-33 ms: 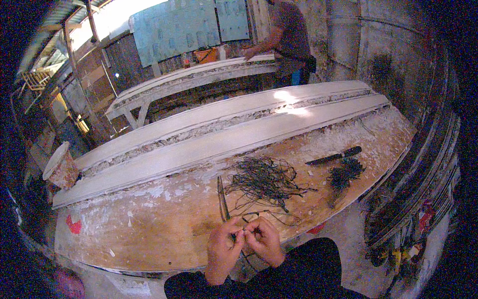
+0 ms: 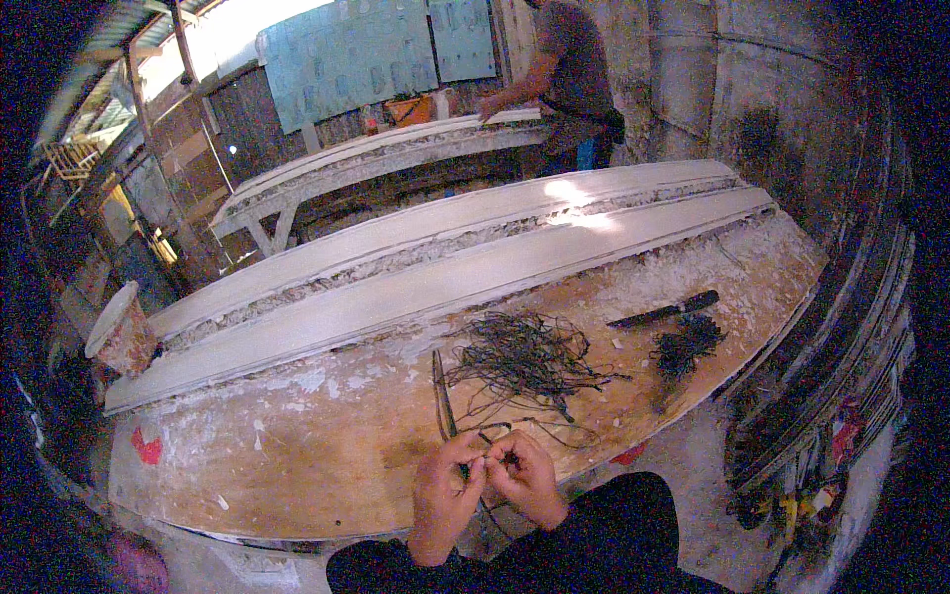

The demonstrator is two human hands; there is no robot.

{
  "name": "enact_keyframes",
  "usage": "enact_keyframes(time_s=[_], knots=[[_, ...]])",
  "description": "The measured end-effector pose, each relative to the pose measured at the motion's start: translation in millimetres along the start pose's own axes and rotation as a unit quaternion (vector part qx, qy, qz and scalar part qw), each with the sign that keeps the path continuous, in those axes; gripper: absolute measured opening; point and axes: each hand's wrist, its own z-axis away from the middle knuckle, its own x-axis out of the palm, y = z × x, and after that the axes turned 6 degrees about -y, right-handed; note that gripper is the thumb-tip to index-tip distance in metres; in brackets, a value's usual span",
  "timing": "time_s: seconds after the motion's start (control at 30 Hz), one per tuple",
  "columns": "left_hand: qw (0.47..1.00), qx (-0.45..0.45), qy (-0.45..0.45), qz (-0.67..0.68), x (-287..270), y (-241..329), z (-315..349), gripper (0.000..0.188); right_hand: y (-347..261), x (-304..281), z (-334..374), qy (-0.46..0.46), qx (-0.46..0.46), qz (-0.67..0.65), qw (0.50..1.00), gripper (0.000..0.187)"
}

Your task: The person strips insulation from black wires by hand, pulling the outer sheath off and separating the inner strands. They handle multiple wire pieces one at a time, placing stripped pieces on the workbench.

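My left hand [image 2: 445, 495] and my right hand [image 2: 524, 480] meet fingertip to fingertip above the near edge of a wooden board. Both are closed in a pinch on a thin dark cord [image 2: 492, 428], part of which loops out above the fingers. What lies right between the fingertips is too small to make out. Just beyond my left hand is a long, narrow, dark pointed tool [image 2: 441, 396]; its kind is unclear. A loose tangle of dark cord [image 2: 529, 361] lies farther off. To its right are a black-handled knife [image 2: 665, 310] and a small dark bundle [image 2: 688, 345] of short strands.
Two long white-coated strips [image 2: 426, 287] run across the paint-spattered board [image 2: 297, 475]. A stained bucket [image 2: 121, 332] stands at its left end. Behind, a person [image 2: 579, 69] leans over another long white bench [image 2: 386, 148]. Long boards [image 2: 841, 327] are stacked at right.
The person at the back bench has shifted slightly to the left. The loop of cord near my right fingers sits a little differently; my hands have barely moved.
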Motion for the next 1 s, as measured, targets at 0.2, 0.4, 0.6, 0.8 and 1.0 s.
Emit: enact_keyframes(time_s=[0.2,0.4,0.6,0.8,1.0], knots=[[0.999,0.020,0.012,0.026,2,-1,0,0.022,7,-7,-2,-0.132,0.125,-0.222,0.958,0.007],[0.999,0.007,0.010,0.035,5,-1,1,0.022,5,-15,-2,-0.174,0.125,-0.252,0.944,0.003],[0.998,-0.004,-0.019,0.062,2,-2,1,0.015,8,-15,-3,-0.179,0.099,-0.309,0.929,0.007],[0.992,-0.025,0.006,0.124,6,0,-2,0.010,19,-13,-6,-0.150,0.135,-0.239,0.950,0.013],[0.984,-0.076,0.052,0.152,16,-11,4,0.010,15,-13,-4,-0.108,0.164,-0.288,0.937,0.012]])
